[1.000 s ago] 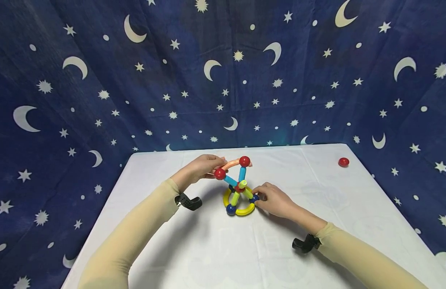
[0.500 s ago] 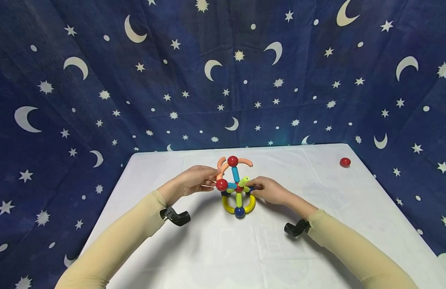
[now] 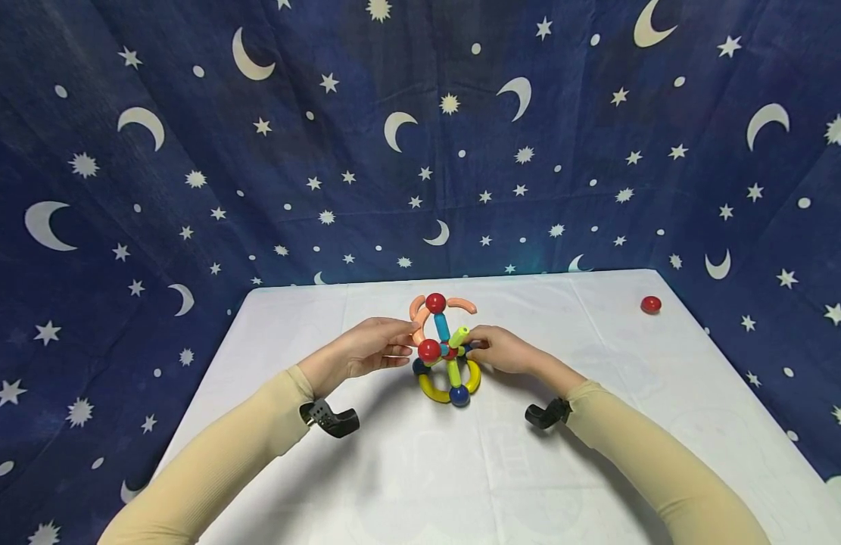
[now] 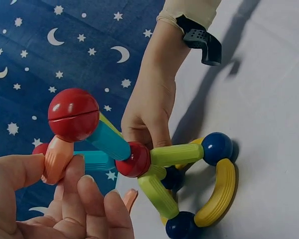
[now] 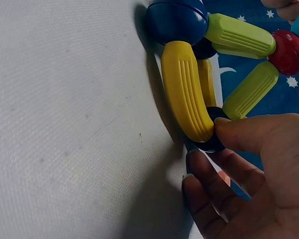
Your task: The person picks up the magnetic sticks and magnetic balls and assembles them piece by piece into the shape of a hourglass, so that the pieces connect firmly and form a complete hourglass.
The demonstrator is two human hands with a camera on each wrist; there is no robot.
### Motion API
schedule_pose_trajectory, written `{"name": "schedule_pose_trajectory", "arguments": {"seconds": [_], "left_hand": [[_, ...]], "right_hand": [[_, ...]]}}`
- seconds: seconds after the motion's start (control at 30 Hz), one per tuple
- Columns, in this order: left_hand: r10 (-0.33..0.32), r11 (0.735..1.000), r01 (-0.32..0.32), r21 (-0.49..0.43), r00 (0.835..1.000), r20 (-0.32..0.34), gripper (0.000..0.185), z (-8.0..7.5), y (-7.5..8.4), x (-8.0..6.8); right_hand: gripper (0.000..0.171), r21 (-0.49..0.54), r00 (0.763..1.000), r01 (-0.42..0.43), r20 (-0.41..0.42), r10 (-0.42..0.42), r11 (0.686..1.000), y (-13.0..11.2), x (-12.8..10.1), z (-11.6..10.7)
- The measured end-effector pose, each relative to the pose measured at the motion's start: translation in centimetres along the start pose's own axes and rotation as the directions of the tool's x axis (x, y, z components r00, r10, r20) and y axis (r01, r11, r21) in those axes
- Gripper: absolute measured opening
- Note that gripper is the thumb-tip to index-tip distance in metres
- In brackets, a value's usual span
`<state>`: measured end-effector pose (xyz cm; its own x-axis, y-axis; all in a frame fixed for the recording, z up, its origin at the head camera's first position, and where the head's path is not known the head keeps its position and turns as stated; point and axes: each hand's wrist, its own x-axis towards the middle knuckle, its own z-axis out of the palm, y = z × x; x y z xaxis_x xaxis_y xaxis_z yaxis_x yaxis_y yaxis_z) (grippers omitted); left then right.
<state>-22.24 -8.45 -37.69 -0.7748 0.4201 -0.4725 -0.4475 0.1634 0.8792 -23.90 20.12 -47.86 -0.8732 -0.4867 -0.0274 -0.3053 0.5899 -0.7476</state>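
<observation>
A ball-and-stick model stands mid-table. Its base is a ring of yellow curved rods (image 3: 430,390) joined by blue balls (image 3: 459,395). Green rods (image 4: 177,155) rise from these to a red centre ball (image 4: 133,159). Light-blue rods (image 3: 441,327) lead up to two red balls (image 3: 430,350), linked by an orange curved rod (image 4: 58,159). My left hand (image 3: 365,348) pinches that orange rod between thumb and forefinger. At the base's right, my right hand (image 3: 505,350) grips a blue ball (image 5: 212,143) with thumb and fingers. Another green rod (image 3: 459,337) sticks out from the centre, its end free.
Behind the model, loose orange curved rods (image 3: 462,305) lie on the white tablecloth (image 3: 406,469). A single red ball (image 3: 651,304) sits near the back right corner. A dark-blue curtain (image 3: 420,136) with moons and stars hangs behind the table.
The model has turned counterclockwise seen from above, its front blue ball swinging rightward. My left hand has come nearer me; my right hand has shifted slightly away and left. Orange rods behind became visible.
</observation>
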Motion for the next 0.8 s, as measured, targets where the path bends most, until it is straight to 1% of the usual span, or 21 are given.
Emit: {"name": "schedule_pose_trajectory", "arguments": {"seconds": [0.17, 0.27, 0.4, 0.47, 0.57, 0.63, 0.7, 0.77, 0.8], "left_hand": [[-0.011, 0.999, 0.01, -0.031, 1.0, -0.009, 0.021, 0.1, -0.1, 0.2], [-0.008, 0.999, 0.007, -0.044, 1.0, -0.01, 0.02, 0.1, -0.1, 0.4], [-0.005, 0.999, 0.005, -0.048, 1.0, -0.013, 0.02, 0.1, -0.2, 0.6], [-0.008, 0.999, 0.007, -0.046, 1.0, -0.019, 0.021, 0.1, -0.2, 0.6], [-0.009, 0.999, 0.008, -0.035, 0.999, -0.032, 0.022, 0.2, -0.2, 0.6], [-0.005, 1.0, 0.004, -0.029, 0.999, -0.039, 0.023, 0.1, -0.3, 0.7], [-0.001, 1.0, 0.0, -0.026, 0.999, -0.042, 0.024, 0.1, -0.3, 0.7], [0.001, 1.0, -0.003, -0.029, 0.999, -0.041, 0.024, 0.1, -0.3, 0.7], [0.005, 1.0, -0.006, -0.028, 0.999, -0.039, 0.024, 0.1, -0.3, 0.8]], "right_hand": [[0.026, -0.002, 1.0, -0.02, 0.002, 0.02, 1.0, 0.1, 0.0, 0.1], [0.027, 0.004, 1.0, -0.009, -0.004, 0.009, 1.0, 0.1, 0.0, 0.1], [0.029, 0.011, 1.0, 0.004, -0.008, -0.004, 1.0, 0.0, -0.3, 0.1], [0.029, 0.01, 1.0, -0.002, -0.006, 0.002, 1.0, 0.0, -0.4, 0.0], [0.031, 0.004, 0.999, -0.023, -0.025, 0.023, 1.0, 0.1, -0.9, -0.5], [0.032, -0.007, 0.997, -0.039, -0.064, 0.038, 0.999, 0.5, -1.3, -1.1], [0.032, -0.016, 0.99, -0.07, -0.126, 0.067, 0.997, 1.2, -1.8, -2.0], [0.031, -0.022, 0.975, -0.1, -0.201, 0.093, 0.995, 2.3, -2.5, -3.3], [0.03, -0.032, 0.964, -0.117, -0.244, 0.106, 0.993, 2.9, -3.0, -4.0]]}}
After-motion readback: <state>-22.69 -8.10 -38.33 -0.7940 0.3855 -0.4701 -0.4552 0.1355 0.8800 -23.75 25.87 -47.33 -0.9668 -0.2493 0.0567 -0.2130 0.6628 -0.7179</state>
